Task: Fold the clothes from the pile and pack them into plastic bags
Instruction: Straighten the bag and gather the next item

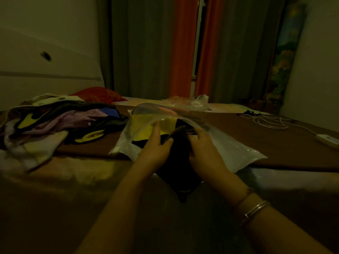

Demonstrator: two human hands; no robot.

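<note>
Hands: both work at the mouth of a clear plastic bag (pixel 229 143), near centre.
Left hand (pixel 156 147): fingers reach up into the bag's opening with the thumb on a dark folded garment (pixel 180 162); it looks to be lifting the upper film so the mouth stays wide.
Right hand (pixel 203 147): fingers curled round the far edge of the dark garment, probably feeding it inward; two bangles (pixel 255 210) sit on that wrist.
Dark garment: half in the bag, its near end hanging out toward the person.
Bag contents: something yellow and black (pixel 141 129) already lies inside, under the film; its exact shape is unclear in the dim light.
Pile of clothes (pixel 55 121): left of the bag, loose and unfolded, with pink, yellow, black and blue pieces and a red item at its far edge.
Other bags (pixel 185 103): crumpled clear plastic just beyond, apparently spares.
Surface (pixel 238 125): dark brown board carrying bag and pile; a white cable (pixel 267 121) and power strip (pixel 326 139) lie far right.
Stage: packing under way, much of the pile not yet folded.
</note>
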